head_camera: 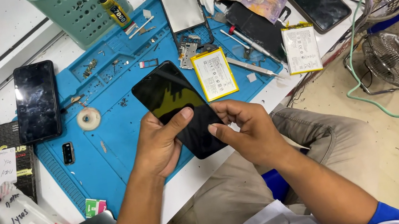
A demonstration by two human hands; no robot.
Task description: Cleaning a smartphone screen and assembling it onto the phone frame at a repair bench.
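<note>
Phone (177, 108) held btwn both hands mid-frame, long axis upper-left to lower-right; left hand (158, 144) grips lower-left edge, right hand (246, 128) pinches lower-right end.

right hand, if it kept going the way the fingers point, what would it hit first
The right hand points left across the black phone screen it grips, so it would most likely meet the left hand first, at the thumb pressed on the glass. The depth between the two hands is hard to judge from this view.
</note>
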